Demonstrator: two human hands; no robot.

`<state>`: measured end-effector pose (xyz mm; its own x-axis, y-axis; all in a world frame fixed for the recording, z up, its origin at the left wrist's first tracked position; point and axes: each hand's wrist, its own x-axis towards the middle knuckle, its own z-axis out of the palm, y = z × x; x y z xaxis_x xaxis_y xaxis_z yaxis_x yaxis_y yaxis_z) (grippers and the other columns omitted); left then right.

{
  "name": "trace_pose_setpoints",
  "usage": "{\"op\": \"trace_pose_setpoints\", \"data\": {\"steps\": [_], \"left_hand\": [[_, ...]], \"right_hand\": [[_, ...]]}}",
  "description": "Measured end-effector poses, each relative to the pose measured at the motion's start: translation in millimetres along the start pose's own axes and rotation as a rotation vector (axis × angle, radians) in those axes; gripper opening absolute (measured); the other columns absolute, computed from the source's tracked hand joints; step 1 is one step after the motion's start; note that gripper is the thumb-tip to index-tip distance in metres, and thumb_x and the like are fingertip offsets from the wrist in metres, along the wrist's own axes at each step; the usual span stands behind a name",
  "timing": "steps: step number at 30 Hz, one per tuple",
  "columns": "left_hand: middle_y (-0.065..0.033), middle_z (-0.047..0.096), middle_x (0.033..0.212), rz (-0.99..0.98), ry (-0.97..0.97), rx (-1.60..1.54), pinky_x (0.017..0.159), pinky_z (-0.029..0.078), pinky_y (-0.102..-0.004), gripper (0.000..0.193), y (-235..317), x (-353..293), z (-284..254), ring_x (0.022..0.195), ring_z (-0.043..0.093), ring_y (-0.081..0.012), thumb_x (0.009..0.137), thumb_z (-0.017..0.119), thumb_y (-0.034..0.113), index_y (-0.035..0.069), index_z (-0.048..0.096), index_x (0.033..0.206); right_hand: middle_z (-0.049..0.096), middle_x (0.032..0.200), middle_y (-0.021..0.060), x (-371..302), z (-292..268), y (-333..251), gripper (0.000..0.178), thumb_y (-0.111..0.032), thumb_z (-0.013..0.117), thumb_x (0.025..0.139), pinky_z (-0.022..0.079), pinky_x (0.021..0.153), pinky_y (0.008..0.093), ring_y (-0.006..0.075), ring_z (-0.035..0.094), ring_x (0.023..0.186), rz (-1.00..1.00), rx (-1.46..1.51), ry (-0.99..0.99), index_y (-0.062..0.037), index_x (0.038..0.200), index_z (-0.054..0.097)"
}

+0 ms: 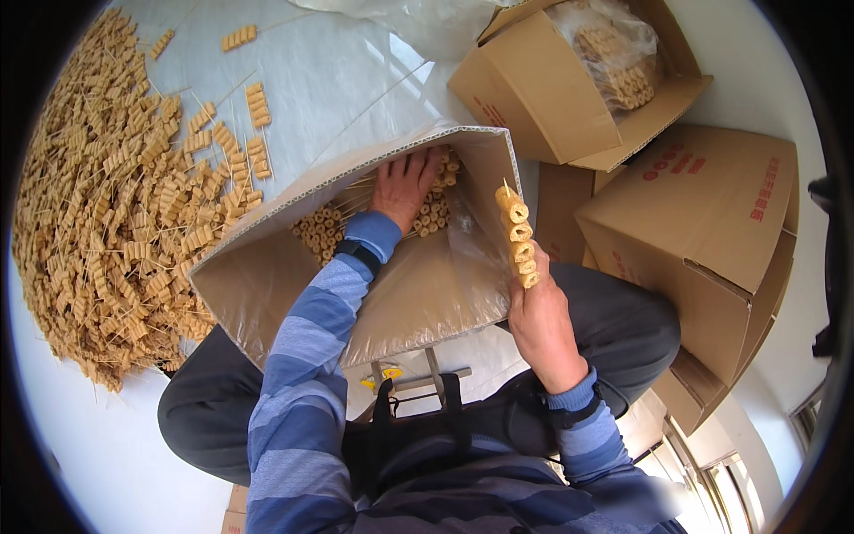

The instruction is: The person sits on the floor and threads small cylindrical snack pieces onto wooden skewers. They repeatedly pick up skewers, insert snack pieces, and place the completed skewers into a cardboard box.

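An open cardboard box (418,311) lined with clear plastic stands between my knees. Inside it, rows of skewered tan rolls (320,231) lie packed with their hollow ends showing and thin sticks between them. My left hand (405,187) reaches into the box and rests on these skewers, fingers extended toward the far wall; its palm side is hidden. Beyond the box's right edge, my right hand (543,325) is closed on a skewer of rolls (519,236), held upright with its pointed tip up. The lower end of that stick is hidden in the hand.
A big heap of loose skewers (133,205) covers the left side, with several strays (258,105) on the grey tiled floor (311,80). At the upper right, an open carton (534,89) holds bagged rolls (614,67). Another brown carton (685,205) stands at the right.
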<state>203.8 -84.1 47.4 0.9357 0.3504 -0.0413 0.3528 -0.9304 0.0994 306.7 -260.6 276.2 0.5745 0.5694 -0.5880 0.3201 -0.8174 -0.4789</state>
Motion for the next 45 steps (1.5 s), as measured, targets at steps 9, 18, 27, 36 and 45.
{"op": "trace_pose_setpoints", "data": {"steps": [9,18,27,36,45], "left_hand": [[-0.0164,0.04,0.147,-0.055,0.118,-0.137,0.113,0.028,-0.0544,0.072,-1.3,-7.1,31.0,0.134,0.038,-0.0372,0.083,0.057,0.008,0.006,0.033,0.151],[-0.0148,0.039,0.15,-0.141,0.036,-0.089,0.113,0.028,-0.0534,0.069,-3.5,-18.1,37.5,0.136,0.038,-0.0351,0.09,0.055,0.015,0.008,0.029,0.154],[-0.0139,0.038,0.151,-0.222,-0.068,-0.084,0.113,0.026,-0.0552,0.081,-1.2,-18.9,33.2,0.137,0.036,-0.036,0.088,0.063,0.026,0.01,0.023,0.157],[-0.0131,0.035,0.153,-0.256,-0.141,-0.068,0.112,0.028,-0.0549,0.089,-2.8,-21.6,31.0,0.138,0.034,-0.0365,0.086,0.068,0.035,0.01,0.021,0.157],[-0.0108,0.03,0.157,-0.315,-0.19,0.089,0.109,0.03,-0.0568,0.096,4.7,-11.3,31.5,0.14,0.033,-0.0329,0.085,0.067,0.044,0.011,0.016,0.159]], "right_hand": [[0.063,0.111,0.0323,0.3,1.4,-2.8,0.056,0.003,0.054,0.09,0.051,0.084,0.0512,0.049,0.062,0.1,0.008,-0.024,0.003,0.0,0.142,0.035],[0.062,0.112,0.0325,0.0,3.5,-1.0,0.056,0.004,0.052,0.089,0.051,0.085,0.0506,0.0486,0.062,0.101,-0.039,-0.021,0.004,0.0009,0.142,0.035],[0.062,0.111,0.0325,0.4,3.6,-2.0,0.058,0.004,0.053,0.089,0.051,0.085,0.0505,0.0486,0.062,0.101,-0.056,-0.029,0.016,0.0007,0.143,0.035],[0.064,0.106,0.0323,1.9,4.6,-2.6,0.059,0.003,0.055,0.088,0.052,0.08,0.0516,0.0488,0.063,0.095,-0.043,-0.06,0.023,0.0005,0.144,0.034],[0.064,0.106,0.0326,2.7,4.7,-3.9,0.058,0.002,0.053,0.09,0.052,0.08,0.0523,0.0492,0.063,0.094,-0.082,-0.075,0.032,0.0008,0.144,0.034]]}}
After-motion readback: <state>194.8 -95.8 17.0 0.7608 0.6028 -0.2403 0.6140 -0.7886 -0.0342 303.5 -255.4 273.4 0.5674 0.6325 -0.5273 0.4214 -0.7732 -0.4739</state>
